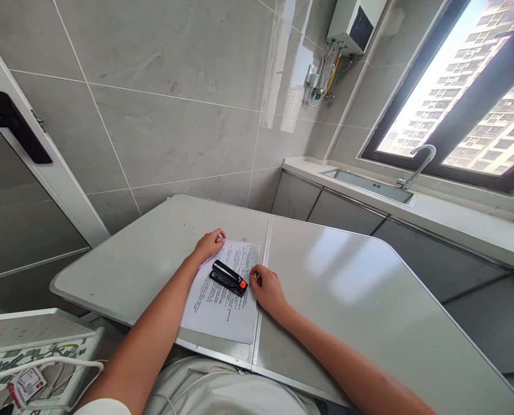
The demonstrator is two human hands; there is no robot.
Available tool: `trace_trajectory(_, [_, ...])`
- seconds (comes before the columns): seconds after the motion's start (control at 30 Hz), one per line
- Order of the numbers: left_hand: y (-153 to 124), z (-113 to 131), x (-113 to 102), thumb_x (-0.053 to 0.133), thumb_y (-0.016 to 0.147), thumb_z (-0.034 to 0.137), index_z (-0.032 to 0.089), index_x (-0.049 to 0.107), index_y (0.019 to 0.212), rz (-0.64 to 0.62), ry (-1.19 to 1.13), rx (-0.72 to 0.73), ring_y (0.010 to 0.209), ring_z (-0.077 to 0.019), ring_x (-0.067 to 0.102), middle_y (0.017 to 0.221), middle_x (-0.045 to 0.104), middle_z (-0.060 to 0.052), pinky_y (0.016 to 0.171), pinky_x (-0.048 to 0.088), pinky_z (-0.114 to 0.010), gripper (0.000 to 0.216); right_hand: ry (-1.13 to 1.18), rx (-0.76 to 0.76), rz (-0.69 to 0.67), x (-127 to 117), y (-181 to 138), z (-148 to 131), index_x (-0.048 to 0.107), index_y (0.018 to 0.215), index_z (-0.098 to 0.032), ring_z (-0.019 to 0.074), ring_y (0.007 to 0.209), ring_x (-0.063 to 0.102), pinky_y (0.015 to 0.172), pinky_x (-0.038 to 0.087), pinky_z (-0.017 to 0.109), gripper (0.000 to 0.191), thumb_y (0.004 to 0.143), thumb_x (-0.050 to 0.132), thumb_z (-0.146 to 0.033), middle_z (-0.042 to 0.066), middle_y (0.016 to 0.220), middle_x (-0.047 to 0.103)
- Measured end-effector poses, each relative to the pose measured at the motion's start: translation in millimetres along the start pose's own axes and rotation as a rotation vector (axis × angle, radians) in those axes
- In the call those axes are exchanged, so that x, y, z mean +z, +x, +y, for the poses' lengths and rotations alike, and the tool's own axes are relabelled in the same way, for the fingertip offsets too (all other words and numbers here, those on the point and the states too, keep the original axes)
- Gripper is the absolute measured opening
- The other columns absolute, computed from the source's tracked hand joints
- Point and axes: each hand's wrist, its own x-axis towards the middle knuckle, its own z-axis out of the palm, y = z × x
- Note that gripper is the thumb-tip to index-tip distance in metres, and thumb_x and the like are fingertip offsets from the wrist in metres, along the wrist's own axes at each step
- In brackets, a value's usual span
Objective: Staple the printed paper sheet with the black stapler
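Observation:
Printed sheets of paper (pixel 222 320) lie on the folding table (pixel 326 334), with lines of dark text showing. On top of the paper rests a black stapler (pixel 227 278) with an orange-red piece at its near right end. My left hand (pixel 210 245) is at the paper's far left corner, its fingers curled in on the edge. At the right edge, close to the stapler's orange end, my right hand (pixel 267 288) has thumb and forefinger bent together against the paper. Neither hand touches the stapler.
A white basket (pixel 44 328) with packets inside stands at the lower left. The door with a black handle (pixel 17 127) is to the left. Beyond the table's right side run a counter with a sink (pixel 371 185) and a faucet (pixel 419 164) below the window.

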Motion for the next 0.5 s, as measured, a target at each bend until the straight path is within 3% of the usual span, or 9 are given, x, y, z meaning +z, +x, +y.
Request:
trace_trajectory(0.2, [0,2,-2,0.056,0.088,0.029,0.025,0.065,0.098,0.000,-0.001,0.003,0.068,-0.0158,0.054,0.068,0.053,0.004,0.065,0.036,-0.027,0.014,-0.101,-0.079,0.020,10,3,-1,0.055,0.098,-0.024,0.0211,0.087,0.060,0.076,0.042,0.030,0.020,0.091,0.043,-0.009,0.006,0.100,0.062])
trace_trajectory(0.37, [0,3,-2,0.055,0.089,0.028,0.025,0.066,0.100,-0.008,0.029,-0.006,0.070,-0.0166,0.055,0.070,0.056,0.003,0.064,0.035,-0.027,0.015,-0.188,0.073,-0.010,7,5,-9,0.055,0.092,-0.023,0.0203,0.080,0.057,0.070,0.034,0.029,0.015,0.088,0.051,-0.009,0.004,0.090,0.064])
trace_trajectory(0.5, [0,5,-2,0.055,0.088,0.027,0.026,0.066,0.099,-0.008,0.021,-0.013,0.069,-0.0167,0.054,0.069,0.055,0.003,0.064,0.035,-0.027,0.016,-0.219,0.047,0.003,2,4,-11,0.054,0.086,-0.022,0.0178,0.073,0.054,0.065,0.029,0.029,0.015,0.092,0.048,-0.010,0.004,0.087,0.062])
